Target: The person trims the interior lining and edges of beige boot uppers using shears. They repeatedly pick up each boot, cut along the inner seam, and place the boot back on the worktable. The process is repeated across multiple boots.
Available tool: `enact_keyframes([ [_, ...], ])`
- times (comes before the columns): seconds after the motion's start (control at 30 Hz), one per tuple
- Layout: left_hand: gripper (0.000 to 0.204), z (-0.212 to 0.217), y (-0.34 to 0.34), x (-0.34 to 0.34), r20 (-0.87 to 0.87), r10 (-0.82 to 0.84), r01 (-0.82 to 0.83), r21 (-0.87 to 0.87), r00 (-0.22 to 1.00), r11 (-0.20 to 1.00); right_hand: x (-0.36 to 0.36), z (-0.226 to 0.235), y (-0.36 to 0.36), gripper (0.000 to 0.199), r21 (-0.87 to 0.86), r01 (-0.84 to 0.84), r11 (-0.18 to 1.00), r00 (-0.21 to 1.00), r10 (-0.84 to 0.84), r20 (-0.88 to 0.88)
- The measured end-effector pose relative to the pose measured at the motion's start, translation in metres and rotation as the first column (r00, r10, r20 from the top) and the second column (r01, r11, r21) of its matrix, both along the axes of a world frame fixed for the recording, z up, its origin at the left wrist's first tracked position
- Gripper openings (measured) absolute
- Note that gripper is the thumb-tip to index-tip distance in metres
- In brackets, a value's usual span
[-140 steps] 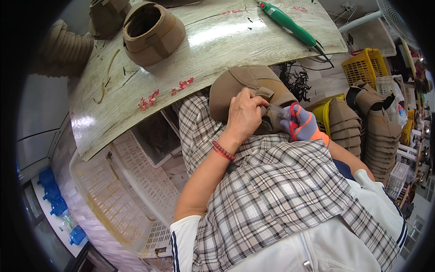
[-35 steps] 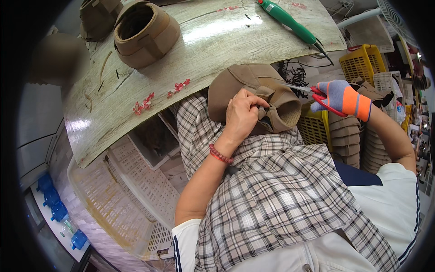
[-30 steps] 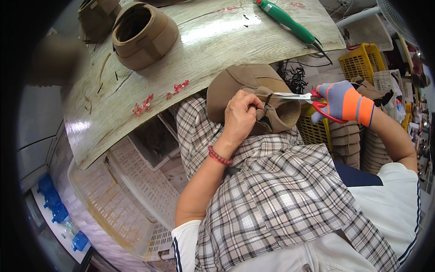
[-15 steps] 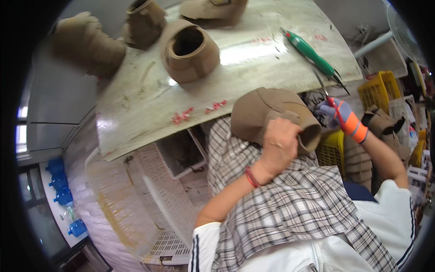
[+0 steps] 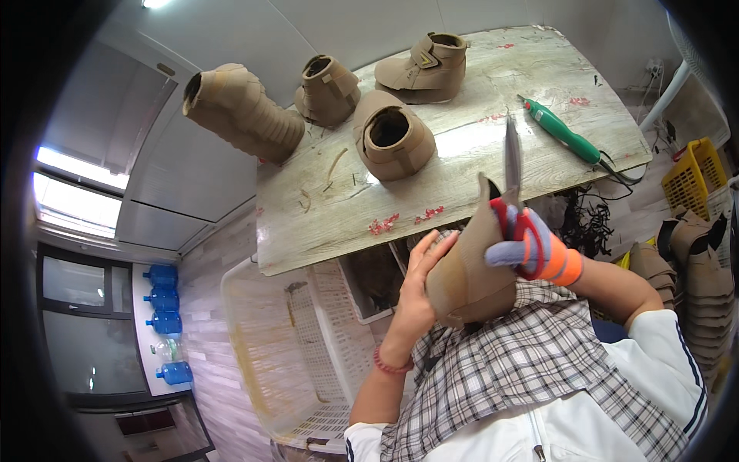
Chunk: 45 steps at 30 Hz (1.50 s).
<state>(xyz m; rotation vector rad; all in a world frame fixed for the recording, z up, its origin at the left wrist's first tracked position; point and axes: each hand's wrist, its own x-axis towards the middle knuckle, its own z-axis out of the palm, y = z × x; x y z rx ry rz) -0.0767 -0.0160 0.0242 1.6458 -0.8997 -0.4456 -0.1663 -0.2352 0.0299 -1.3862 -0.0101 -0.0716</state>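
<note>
The boot [image 5: 469, 281] has been turned since half a second ago: then its opening faced the camera over the lap, now it stands on edge with a tan flap pointing toward 12 o'clock. The left hand [image 5: 419, 289] lies flat against the boot's side at 9 o'clock, fingers stretched out and pressed to the leather rather than curled over the top as before. The gloved right hand [image 5: 531, 250] has come in from 3 o'clock and is closed through the red handles of the scissors [image 5: 512, 165], whose blades now rise straight up beside the flap; a second ago they lay level across the opening. I judge a cut is finished and the boot is being checked. On the surface [image 5: 477, 165] at 12 o'clock sit three more boots [image 5: 392, 138] and a green tool [image 5: 562, 135].
</note>
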Motion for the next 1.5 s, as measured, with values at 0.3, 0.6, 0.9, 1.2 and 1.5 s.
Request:
enact_keyframes([
  [0.3,0.033,0.126,0.030,0.051,0.901,0.258,-0.477,-0.067,0.349,0.876,-0.010,-0.028,-0.012,0.026,0.034,0.196,0.980,0.972,-0.190,-0.137],
  [0.6,0.016,0.075,-0.133,0.219,0.913,-0.379,-0.388,0.406,0.148,0.827,-0.003,-0.066,-0.054,0.024,0.011,0.415,0.910,0.867,-0.391,-0.307],
  [0.9,0.062,0.070,-0.146,0.314,0.759,-0.259,-0.333,0.528,0.597,0.781,0.024,-0.077,-0.137,0.029,-0.098,0.568,0.817,0.780,-0.572,-0.252],
  [1.2,0.053,0.072,-0.128,0.335,0.540,-0.200,-0.153,0.538,0.818,0.829,0.060,-0.080,-0.127,0.037,-0.104,0.458,0.883,0.844,-0.468,-0.263],
  [1.5,0.042,0.072,-0.158,0.345,0.430,-0.295,-0.073,0.660,0.853,0.748,0.048,-0.092,-0.130,0.035,-0.138,0.475,0.869,0.819,-0.494,-0.293],
])
